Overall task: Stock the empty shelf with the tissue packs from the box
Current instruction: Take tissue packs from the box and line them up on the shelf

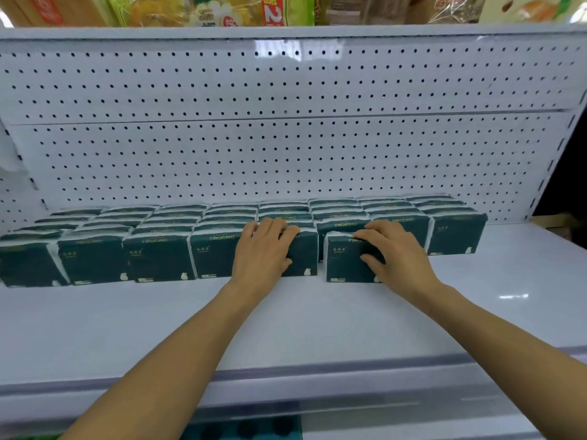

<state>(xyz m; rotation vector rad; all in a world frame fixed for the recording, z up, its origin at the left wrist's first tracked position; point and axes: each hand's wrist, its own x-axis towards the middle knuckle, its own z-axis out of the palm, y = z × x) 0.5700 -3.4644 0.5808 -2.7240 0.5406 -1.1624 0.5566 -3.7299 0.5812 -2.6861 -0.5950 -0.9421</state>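
On white shelf (317,312), against pegboard (286,147): rows of dark green tissue packs (158,258). Left hand (262,252) curled over front pack (305,255) in row. Right hand (394,252) grasping separate pack (344,262), just forward of row.

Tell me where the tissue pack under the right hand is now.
In the head view, that tissue pack stands right of centre on the white shelf, at the front of the rows, gripped by the right hand.
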